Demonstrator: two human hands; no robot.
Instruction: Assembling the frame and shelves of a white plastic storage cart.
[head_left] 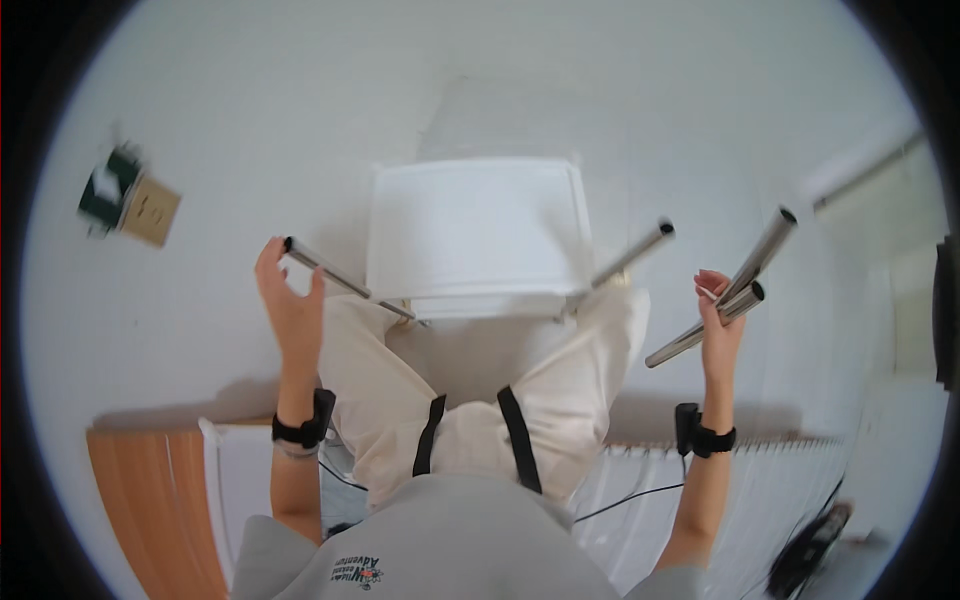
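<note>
A white rectangular panel with a raised rim lies before my knees. From near its left corner a shiny metal tube slants up, and a second metal tube rises by its right corner. My left hand is at the upper end of the left tube, fingers and thumb apart in a curve around it, a gap showing between. Off to the right, my right hand is closed on two loose metal tubes that cross each other. Their dark open ends point up and right.
On the floor at the far left lie a small brown cardboard box and a dark green item. Behind me are a wooden-looking board and a white panel. Black cables run beside my body; a dark object is lower right.
</note>
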